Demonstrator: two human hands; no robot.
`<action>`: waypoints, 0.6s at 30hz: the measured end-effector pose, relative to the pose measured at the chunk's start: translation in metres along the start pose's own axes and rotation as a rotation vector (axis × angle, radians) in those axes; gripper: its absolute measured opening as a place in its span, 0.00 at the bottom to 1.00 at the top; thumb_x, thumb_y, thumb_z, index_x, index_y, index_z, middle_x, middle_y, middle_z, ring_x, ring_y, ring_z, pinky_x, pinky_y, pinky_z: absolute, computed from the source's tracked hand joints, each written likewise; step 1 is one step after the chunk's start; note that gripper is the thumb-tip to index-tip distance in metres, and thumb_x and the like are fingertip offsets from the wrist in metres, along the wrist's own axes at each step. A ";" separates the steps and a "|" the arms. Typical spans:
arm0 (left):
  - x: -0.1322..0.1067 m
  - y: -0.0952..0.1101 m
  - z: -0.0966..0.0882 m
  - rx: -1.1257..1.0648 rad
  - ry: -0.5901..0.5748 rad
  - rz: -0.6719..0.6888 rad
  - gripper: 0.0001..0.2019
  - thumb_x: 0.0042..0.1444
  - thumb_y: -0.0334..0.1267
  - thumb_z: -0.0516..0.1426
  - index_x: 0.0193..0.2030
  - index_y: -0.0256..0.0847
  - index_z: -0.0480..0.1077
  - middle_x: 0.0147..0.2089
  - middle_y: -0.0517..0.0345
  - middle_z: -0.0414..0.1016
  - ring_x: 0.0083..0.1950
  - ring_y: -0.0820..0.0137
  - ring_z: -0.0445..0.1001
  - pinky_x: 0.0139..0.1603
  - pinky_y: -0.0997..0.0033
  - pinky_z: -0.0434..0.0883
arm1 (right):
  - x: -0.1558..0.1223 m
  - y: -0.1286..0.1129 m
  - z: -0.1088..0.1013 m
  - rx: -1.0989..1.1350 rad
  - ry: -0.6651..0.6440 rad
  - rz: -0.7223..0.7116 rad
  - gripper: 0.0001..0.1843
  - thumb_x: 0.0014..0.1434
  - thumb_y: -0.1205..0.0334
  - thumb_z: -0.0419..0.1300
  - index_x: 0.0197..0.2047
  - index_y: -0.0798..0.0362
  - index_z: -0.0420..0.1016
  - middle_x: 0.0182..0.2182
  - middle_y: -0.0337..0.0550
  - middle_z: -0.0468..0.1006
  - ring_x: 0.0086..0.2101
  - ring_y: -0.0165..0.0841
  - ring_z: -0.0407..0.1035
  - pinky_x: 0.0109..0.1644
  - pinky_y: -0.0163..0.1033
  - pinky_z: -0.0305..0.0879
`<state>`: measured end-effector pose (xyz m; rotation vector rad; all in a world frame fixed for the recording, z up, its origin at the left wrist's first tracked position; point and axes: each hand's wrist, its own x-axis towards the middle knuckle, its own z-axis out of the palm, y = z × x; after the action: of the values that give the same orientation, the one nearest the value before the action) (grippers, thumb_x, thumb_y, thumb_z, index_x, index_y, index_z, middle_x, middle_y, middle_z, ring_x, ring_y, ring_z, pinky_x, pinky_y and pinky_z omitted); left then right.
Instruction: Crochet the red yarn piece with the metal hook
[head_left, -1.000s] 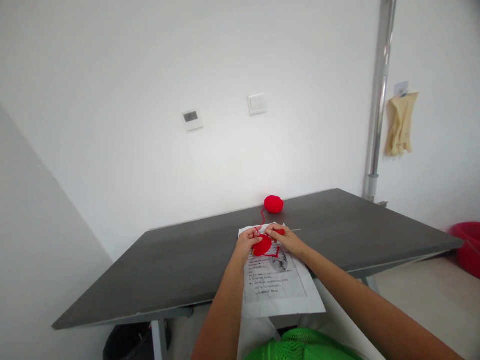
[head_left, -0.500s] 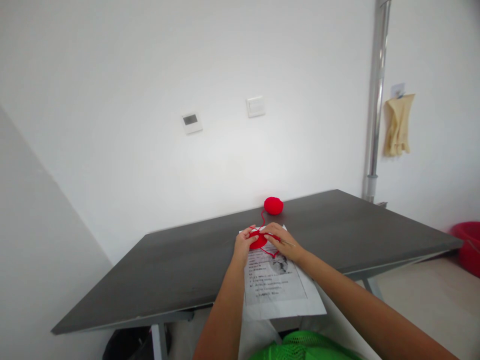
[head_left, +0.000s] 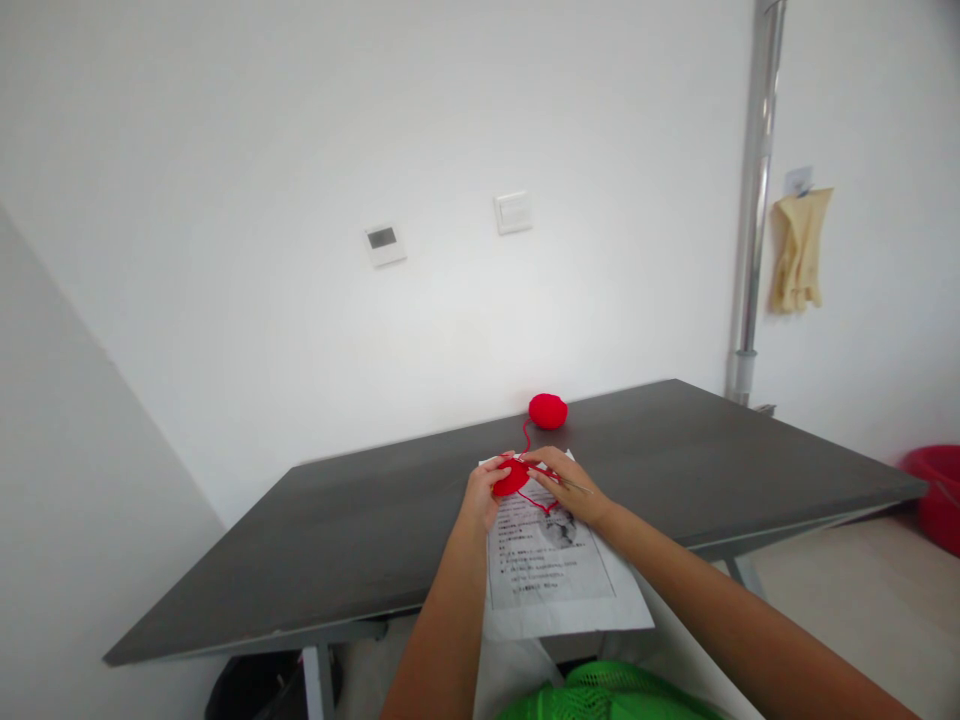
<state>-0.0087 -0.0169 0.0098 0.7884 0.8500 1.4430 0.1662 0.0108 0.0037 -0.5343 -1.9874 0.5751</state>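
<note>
Pinched in my left hand (head_left: 484, 489) is a small round red crochet piece (head_left: 511, 478), its face turned toward me. My right hand (head_left: 568, 482) is closed on a thin crochet hook (head_left: 576, 487), whose shaft sticks out beside the palm. The hook's tip is at the top edge of the piece, too small to make out clearly. Red yarn runs from there back to a yarn ball (head_left: 548, 411) near the wall. Another strand loops below the hands over a printed sheet (head_left: 551, 585), which hangs past the table's front edge.
The dark grey table (head_left: 375, 530) stands against a white wall with a switch (head_left: 513, 213) and a thermostat panel (head_left: 385, 245). Yellow gloves (head_left: 799, 250) hang by a metal pipe (head_left: 757, 210). A red basin (head_left: 937, 490) is at right, a black bin (head_left: 251, 688) below the table.
My left hand has shifted slightly to the left with the crochet piece, which is tilted a little differently. My right hand keeps its hold on the hook almost in place.
</note>
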 end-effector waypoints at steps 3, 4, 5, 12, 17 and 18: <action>0.000 0.001 0.000 0.006 -0.035 -0.008 0.18 0.33 0.26 0.62 0.37 0.31 0.76 0.35 0.49 0.79 0.34 0.69 0.76 0.43 0.70 0.69 | 0.000 0.000 0.000 0.033 0.012 0.010 0.14 0.61 0.54 0.56 0.46 0.48 0.75 0.43 0.48 0.77 0.45 0.39 0.69 0.51 0.46 0.63; 0.000 0.001 0.000 0.014 -0.062 -0.010 0.19 0.33 0.27 0.61 0.38 0.31 0.76 0.35 0.49 0.79 0.34 0.69 0.76 0.43 0.70 0.68 | 0.000 -0.001 0.000 0.048 0.018 0.023 0.13 0.60 0.54 0.56 0.45 0.48 0.76 0.42 0.48 0.77 0.44 0.39 0.70 0.51 0.46 0.63; 0.000 0.001 0.000 0.025 -0.090 -0.014 0.19 0.33 0.27 0.61 0.39 0.31 0.76 0.36 0.48 0.79 0.35 0.68 0.76 0.43 0.70 0.68 | 0.000 -0.002 -0.001 0.064 0.025 0.041 0.13 0.60 0.54 0.56 0.44 0.48 0.76 0.41 0.47 0.78 0.44 0.39 0.70 0.51 0.45 0.63; 0.000 -0.005 -0.003 0.127 -0.190 -0.050 0.24 0.34 0.26 0.62 0.45 0.31 0.76 0.37 0.48 0.79 0.37 0.68 0.75 0.45 0.69 0.67 | 0.002 -0.007 -0.006 0.227 0.046 0.174 0.11 0.57 0.53 0.59 0.34 0.50 0.78 0.34 0.44 0.79 0.37 0.38 0.71 0.47 0.44 0.64; -0.002 -0.006 -0.001 0.160 -0.218 -0.054 0.24 0.34 0.26 0.63 0.44 0.32 0.77 0.38 0.49 0.79 0.37 0.68 0.75 0.46 0.69 0.66 | 0.004 -0.003 -0.004 0.355 0.045 0.308 0.13 0.53 0.50 0.61 0.28 0.51 0.77 0.27 0.40 0.76 0.31 0.35 0.68 0.40 0.40 0.63; -0.002 -0.006 0.000 0.166 -0.219 -0.044 0.24 0.34 0.26 0.64 0.44 0.32 0.77 0.39 0.48 0.79 0.38 0.67 0.75 0.46 0.68 0.66 | 0.004 -0.002 -0.004 0.370 0.041 0.321 0.13 0.52 0.50 0.62 0.27 0.51 0.77 0.27 0.40 0.76 0.31 0.34 0.67 0.39 0.40 0.63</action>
<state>-0.0056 -0.0192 0.0046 1.0266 0.8200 1.2317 0.1674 0.0117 0.0092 -0.6292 -1.7103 1.0950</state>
